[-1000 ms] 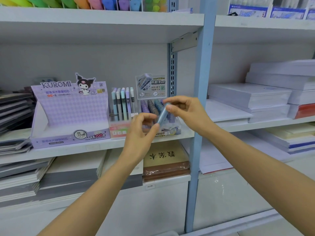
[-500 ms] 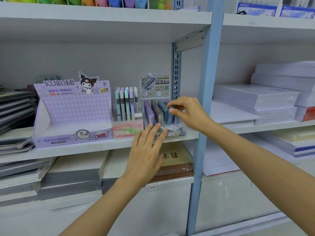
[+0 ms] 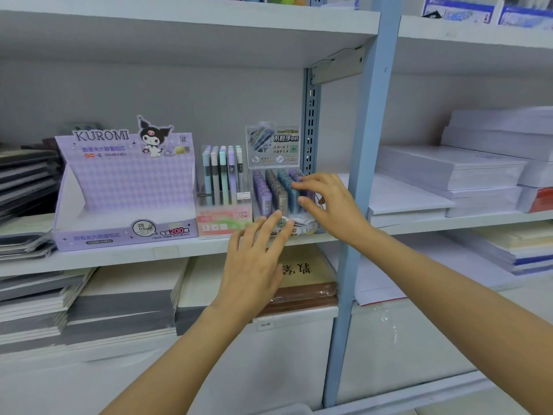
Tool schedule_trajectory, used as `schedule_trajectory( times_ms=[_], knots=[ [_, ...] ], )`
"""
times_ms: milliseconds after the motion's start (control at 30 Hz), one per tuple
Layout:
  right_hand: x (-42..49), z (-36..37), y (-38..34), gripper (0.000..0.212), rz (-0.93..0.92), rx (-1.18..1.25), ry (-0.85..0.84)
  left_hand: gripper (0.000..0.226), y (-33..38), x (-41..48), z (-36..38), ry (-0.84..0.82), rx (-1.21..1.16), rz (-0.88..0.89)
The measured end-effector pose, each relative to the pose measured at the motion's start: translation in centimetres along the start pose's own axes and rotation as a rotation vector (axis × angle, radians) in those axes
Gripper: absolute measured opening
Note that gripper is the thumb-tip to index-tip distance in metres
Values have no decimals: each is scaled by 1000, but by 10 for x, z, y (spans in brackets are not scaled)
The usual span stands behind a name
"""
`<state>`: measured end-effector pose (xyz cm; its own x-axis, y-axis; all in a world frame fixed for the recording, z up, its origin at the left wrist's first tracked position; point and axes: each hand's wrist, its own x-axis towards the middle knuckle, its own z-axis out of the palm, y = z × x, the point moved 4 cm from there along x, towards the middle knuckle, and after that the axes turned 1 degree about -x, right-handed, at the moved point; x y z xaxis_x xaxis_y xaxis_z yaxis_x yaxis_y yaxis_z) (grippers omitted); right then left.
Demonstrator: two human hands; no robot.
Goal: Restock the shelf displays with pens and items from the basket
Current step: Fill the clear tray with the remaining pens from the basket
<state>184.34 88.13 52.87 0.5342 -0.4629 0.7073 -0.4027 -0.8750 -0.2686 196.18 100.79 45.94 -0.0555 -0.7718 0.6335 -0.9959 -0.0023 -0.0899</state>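
From over the person's shoulder, both arms reach to the middle shelf [image 3: 179, 252], just left of the blue upright post [image 3: 369, 145]. The task's thing, a clear display rack [image 3: 302, 227] of lead refills with a printed header card [image 3: 272, 145], stands at the right end of that shelf, and its cases are lined up in purple, grey and blue rows.

The right hand [image 3: 335, 205] is at the rack's right side. Its forefinger is curled over the top of a lead case [image 3: 295, 200] and its thumb is pressed to the front, so it pinches that case where it sits in the row.

The left hand [image 3: 254, 265] is spread wide and holds nothing. Its straight fingertips [image 3: 276, 218] touch the rack's low front lip.

Just beside the rack on the left stands a pink-based pen display [image 3: 223, 181] with pastel barrels upright, and next to that a lilac Kuromi box [image 3: 125, 187]. Dark notebooks [image 3: 27, 175] lie piled at the far left, and white paper stacks [image 3: 449, 172] fill the bay to the right. A brown packet [image 3: 305, 290] lies on the shelf below.
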Motion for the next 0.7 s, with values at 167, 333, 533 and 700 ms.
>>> schedule_trajectory(
  times_ms=[167, 333, 533, 700],
  knots=[
    [-42, 0, -20, 52, -70, -36, 53, 69, 0, -11, -4, 102, -162, 38],
    [-101, 28, -38, 25, -191, 119, 30, 50, -5, -59, 25, 268, -272, -49],
    [-198, 144, -5, 18, -27, 128, -551, 23, 2, -145, 131, -106, -493, -228],
    [-287, 227, 57, 25, 240, 99, -869, 18, 11, -234, 227, -600, -607, -391]
  ],
)
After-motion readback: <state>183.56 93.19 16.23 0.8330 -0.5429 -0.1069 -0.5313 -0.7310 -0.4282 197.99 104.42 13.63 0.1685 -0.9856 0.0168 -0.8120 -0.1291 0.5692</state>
